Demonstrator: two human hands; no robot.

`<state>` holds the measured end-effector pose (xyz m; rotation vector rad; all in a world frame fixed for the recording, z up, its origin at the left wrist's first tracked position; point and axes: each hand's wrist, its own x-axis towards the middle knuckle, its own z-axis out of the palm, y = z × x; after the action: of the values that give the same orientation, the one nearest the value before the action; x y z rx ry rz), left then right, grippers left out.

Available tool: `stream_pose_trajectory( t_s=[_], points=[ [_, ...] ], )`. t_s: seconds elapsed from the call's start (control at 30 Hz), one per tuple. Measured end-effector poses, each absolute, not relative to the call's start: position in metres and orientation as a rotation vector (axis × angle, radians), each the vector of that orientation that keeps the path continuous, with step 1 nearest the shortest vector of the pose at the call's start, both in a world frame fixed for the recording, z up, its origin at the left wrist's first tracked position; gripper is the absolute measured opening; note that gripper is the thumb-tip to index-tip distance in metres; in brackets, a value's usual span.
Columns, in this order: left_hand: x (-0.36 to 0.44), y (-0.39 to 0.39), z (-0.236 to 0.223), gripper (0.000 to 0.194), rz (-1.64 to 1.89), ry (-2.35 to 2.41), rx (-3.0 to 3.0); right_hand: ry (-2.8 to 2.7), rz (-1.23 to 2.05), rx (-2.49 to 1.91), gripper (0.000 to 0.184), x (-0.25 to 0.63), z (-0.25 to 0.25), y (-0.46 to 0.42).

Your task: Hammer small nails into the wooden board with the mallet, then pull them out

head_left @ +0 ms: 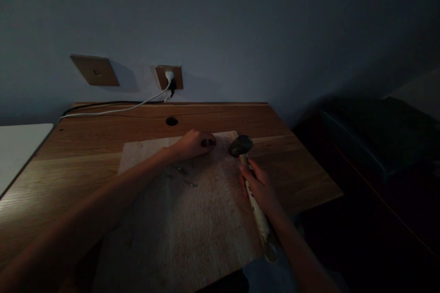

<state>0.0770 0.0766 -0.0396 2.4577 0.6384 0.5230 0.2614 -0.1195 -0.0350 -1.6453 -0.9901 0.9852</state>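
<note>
In my right hand (259,187) is a hammer, its pale, dark-flecked handle (255,206) gripped just below the dark, rounded head (241,145). The head is raised near the far right corner of a pale wood-grain board (202,219). Over the far edge of that board, my left hand (194,143) has its fingers curled together. Something small and dark shows at its fingertips, too dim to name. Several small shiny pieces, among them one thin sliver (190,183) and a metallic bit (182,171), lie on the board just nearer than my left hand.
The board rests on a wooden desk (292,169) with a round cable hole (172,121). White and black cables (130,107) run along the back to a wall socket (169,78). A white surface (20,146) adjoins at left. Dark furniture (385,132) stands at right.
</note>
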Motion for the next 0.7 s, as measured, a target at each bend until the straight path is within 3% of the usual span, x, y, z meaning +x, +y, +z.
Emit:
stream_pose_trajectory(
  t_s=[0.7],
  points=[
    [0.08,0.077,-0.052,0.018,0.622,0.594,2.353,-0.994,1.009,-1.623,0.039,0.263,-0.034,-0.116]
  ],
)
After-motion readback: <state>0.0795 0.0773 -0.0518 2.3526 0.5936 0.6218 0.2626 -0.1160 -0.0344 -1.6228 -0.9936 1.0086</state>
